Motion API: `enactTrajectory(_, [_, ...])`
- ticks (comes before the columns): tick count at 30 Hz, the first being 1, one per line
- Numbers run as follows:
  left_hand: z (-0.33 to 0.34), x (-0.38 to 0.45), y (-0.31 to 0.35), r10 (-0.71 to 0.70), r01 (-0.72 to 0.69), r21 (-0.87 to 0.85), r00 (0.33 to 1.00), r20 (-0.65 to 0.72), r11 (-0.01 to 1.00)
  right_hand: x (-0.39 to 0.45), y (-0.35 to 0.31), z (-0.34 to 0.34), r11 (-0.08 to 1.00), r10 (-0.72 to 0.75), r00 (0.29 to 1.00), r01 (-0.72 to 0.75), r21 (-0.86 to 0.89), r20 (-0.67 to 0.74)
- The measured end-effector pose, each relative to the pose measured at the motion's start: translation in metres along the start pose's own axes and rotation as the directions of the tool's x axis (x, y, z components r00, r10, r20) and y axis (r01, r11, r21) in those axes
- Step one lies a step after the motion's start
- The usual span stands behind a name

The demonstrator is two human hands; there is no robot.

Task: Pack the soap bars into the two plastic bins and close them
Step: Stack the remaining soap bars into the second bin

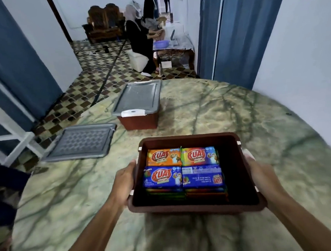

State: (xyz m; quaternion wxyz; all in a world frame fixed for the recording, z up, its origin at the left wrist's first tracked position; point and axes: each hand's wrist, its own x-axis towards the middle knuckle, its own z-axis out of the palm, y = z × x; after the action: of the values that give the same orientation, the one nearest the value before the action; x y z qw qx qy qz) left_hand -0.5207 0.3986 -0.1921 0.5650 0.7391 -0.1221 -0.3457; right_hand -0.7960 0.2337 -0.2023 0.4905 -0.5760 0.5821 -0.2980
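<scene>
An open brown plastic bin [240, 171] is in front of me over the round marble table, and I cannot tell whether it rests on the table. It holds stacked soap bars [184, 170] in orange, green and blue wrappers. My left hand [125, 183] grips its left wall. My right hand [259, 176] grips its right wall. A second brown bin [139, 122] stands farther back with a grey lid [138, 98] on it and a white latch at its near end. A loose grey lid [81, 142] lies flat at the table's left edge.
The green marble table [217, 111] spreads around the bins. Blue curtains and white walls flank both sides. Beyond the table's far edge lies a patterned tile floor, where a person sits at a low table.
</scene>
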Motion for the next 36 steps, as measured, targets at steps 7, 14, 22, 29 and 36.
enactTrajectory(7, [-0.130, -0.011, 0.016, 0.017, -0.015, 0.026, 0.999, -0.052, 1.000, -0.089, -0.037, 0.091, 1.000, 0.016, 1.000, -0.015, 0.019, -0.005])
enactTrajectory(14, [-0.187, -0.014, 0.023, 0.049, -0.045, 0.083, 0.998, -0.043, 0.996, -0.127, -0.057, 0.132, 0.998, 0.029, 1.000, -0.030, 0.057, 0.009])
enactTrajectory(22, [-0.227, 0.037, 0.033, 0.105, -0.121, 0.149, 0.988, 0.112, 0.981, -0.152, -0.065, 0.184, 0.995, 0.095, 0.986, -0.091, 0.031, -0.139])
enactTrajectory(29, [-0.250, 0.123, 0.061, 0.037, -0.118, 0.236, 0.946, 0.321, 0.964, -0.185, -0.071, 0.258, 0.975, 0.222, 0.914, -0.196, 0.108, -0.338])
enactTrajectory(36, [-0.248, 0.162, 0.079, 0.014, -0.139, 0.258, 0.902, 0.432, 0.956, -0.223, -0.075, 0.292, 0.958, 0.254, 0.829, -0.145, 0.246, -0.498])
